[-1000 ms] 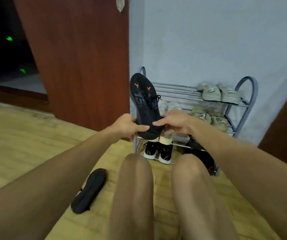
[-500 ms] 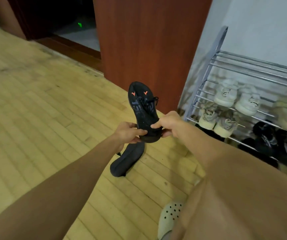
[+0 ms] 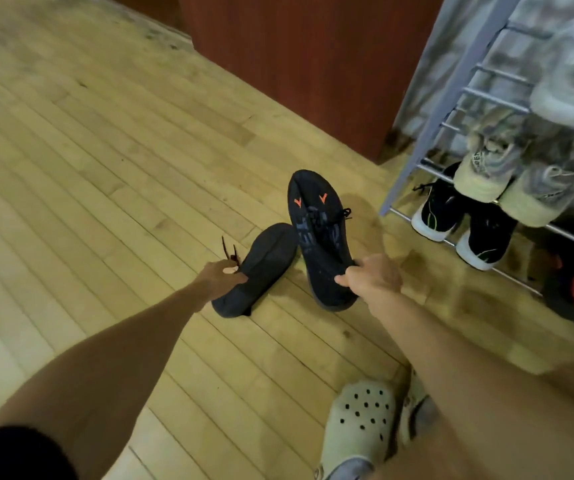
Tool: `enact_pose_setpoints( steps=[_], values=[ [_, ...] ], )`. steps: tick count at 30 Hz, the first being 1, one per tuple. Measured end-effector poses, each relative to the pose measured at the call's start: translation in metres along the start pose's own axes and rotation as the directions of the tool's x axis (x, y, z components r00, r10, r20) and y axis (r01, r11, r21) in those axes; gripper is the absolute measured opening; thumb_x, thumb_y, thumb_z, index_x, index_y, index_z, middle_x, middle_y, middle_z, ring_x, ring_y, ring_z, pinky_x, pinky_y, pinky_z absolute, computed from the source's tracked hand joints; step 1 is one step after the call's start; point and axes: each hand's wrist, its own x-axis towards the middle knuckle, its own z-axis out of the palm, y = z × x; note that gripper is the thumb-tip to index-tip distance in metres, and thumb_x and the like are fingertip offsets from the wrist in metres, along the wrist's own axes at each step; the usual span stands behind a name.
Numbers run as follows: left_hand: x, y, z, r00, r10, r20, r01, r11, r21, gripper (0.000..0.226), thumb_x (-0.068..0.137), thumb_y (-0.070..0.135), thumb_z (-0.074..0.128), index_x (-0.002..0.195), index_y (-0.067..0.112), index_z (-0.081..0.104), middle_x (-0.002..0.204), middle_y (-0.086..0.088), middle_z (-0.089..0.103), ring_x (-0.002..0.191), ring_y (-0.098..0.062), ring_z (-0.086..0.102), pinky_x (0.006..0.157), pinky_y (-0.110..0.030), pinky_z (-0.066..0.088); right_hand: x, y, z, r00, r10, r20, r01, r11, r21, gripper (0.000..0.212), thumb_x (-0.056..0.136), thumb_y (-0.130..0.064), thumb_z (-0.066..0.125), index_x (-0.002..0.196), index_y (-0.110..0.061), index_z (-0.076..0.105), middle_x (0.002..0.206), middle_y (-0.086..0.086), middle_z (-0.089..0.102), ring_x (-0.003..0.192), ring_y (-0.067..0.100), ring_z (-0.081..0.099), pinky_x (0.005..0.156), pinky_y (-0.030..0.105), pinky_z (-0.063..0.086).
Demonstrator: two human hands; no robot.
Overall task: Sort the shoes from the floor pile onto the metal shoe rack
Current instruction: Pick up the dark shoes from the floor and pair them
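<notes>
Mid-frame, the left hand (image 3: 218, 276) pinched the floor shoe (image 3: 265, 265) and the right hand (image 3: 374, 276) the orange-marked shoe (image 3: 316, 237). Both looked light and floppy, with the heel likely firmest.

Nothing can be read in full. The sole of the black shoe (image 3: 316, 244) at the centre of the frame carries two orange V-shaped marks (image 3: 297, 201) near its toe. Below them is pale grey block lettering (image 3: 304, 235), too blurred to make out. At the right edge, a beige sneaker (image 3: 477, 174) on the shoe rack (image 3: 415, 161) has small dark print on its heel tab, also illegible
</notes>
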Motion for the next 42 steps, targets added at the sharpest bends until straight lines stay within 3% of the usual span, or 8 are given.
enact_pose_setpoints(
  steps=[5,12,17,23,27,33,37,42],
  values=[
    [0.034,-0.027,0.015,0.992,-0.119,-0.033,0.12,0.992,0.037,0.086,0.081,0.016,0.071,0.151,0.014,0.022,0.15,-0.014,0.035,0.136,-0.032,0.037,0.105,-0.041,0.04,0.018,0.035,0.01,0.994,0.098,0.051,-0.099,0.995,0.02,0.026,0.08,-0.028,0.075,0.098,-0.01,0.073,0.1,0.007,0.073,0.081,0.022,0.056,0.067,0.027,0.041],
    [0.023,-0.031,0.059,1.0,-0.018,-0.015,0.019,0.998,0.062,0.061,0.072,0.018,0.08,0.129,0.014,0.056,0.108,-0.005,0.057,0.097,-0.02,0.052,0.074,-0.027,0.043,0.019,0.055,0.01,0.985,0.157,0.064,-0.161,0.985,0.064,0.029,0.075,-0.029,0.08,0.094,-0.01,0.071,0.095,0.007,0.074,0.085,0.026,0.07,0.075,0.032,0.056],
    [-0.003,-0.03,0.082,0.98,0.089,-0.178,-0.092,0.996,-0.008,0.06,0.069,0.009,0.078,0.124,0.011,0.054,0.125,-0.011,0.051,0.102,-0.019,0.055,0.081,-0.032,0.057,0.007,0.051,0.003,0.987,0.144,0.066,-0.152,0.979,0.136,0.03,0.07,-0.026,0.085,0.09,-0.009,0.071,0.093,0.008,0.074,0.086,0.029,0.07,0.082,0.038,0.058],
    [-0.054,-0.048,0.114,0.806,0.568,-0.169,-0.377,0.711,0.593,0.052,0.085,0.008,0.056,0.133,0.02,0.039,0.125,-0.004,0.044,0.108,-0.019,0.042,0.097,-0.031,0.036,-0.012,0.043,-0.003,0.986,0.139,0.09,-0.156,0.964,0.217,0.033,0.069,-0.019,0.086,0.095,-0.006,0.072,0.095,0.01,0.073,0.08,0.027,0.07,0.077,0.039,0.061],
    [-0.054,-0.063,0.126,0.89,0.441,0.117,-0.434,0.738,0.516,0.046,0.088,0.021,0.06,0.133,0.021,0.048,0.131,-0.003,0.044,0.117,-0.023,0.049,0.1,-0.033,0.04,-0.015,0.045,-0.004,0.986,0.143,0.083,-0.16,0.954,0.253,0.037,0.066,-0.016,0.088,0.098,-0.006,0.073,0.097,0.009,0.073,0.083,0.028,0.069,0.071,0.033,0.06],
    [-0.043,-0.052,0.109,0.876,0.479,-0.063,-0.378,0.76,0.529,0.059,0.085,0.032,0.064,0.138,0.02,0.041,0.132,-0.006,0.038,0.118,-0.023,0.042,0.101,-0.035,0.043,-0.006,0.059,-0.001,0.975,0.176,0.135,-0.211,0.926,0.312,0.034,0.064,-0.009,0.088,0.093,-0.006,0.07,0.098,0.013,0.073,0.087,0.031,0.07,0.08,0.042,0.061],
    [-0.025,-0.041,0.108,0.959,0.271,0.085,-0.271,0.782,0.561,0.095,0.07,0.046,0.075,0.146,0.023,0.023,0.136,-0.01,0.034,0.127,-0.028,0.036,0.102,-0.043,0.043,0.001,0.072,-0.002,0.97,0.203,0.136,-0.238,0.909,0.341,0.04,0.067,-0.007,0.086,0.102,-0.004,0.066,0.103,0.014,0.07,0.091,0.032,0.068,0.081,0.042,0.059],
    [-0.008,-0.039,0.103,0.977,0.141,0.159,-0.207,0.802,0.561,0.081,0.069,0.036,0.079,0.137,0.013,0.039,0.126,-0.014,0.054,0.115,-0.031,0.052,0.094,-0.039,0.045,0.011,0.077,-0.007,0.963,0.205,0.173,-0.255,0.902,0.348,0.048,0.067,-0.008,0.086,0.11,-0.002,0.065,0.111,0.017,0.07,0.094,0.034,0.069,0.079,0.043,0.061]
  ],
)
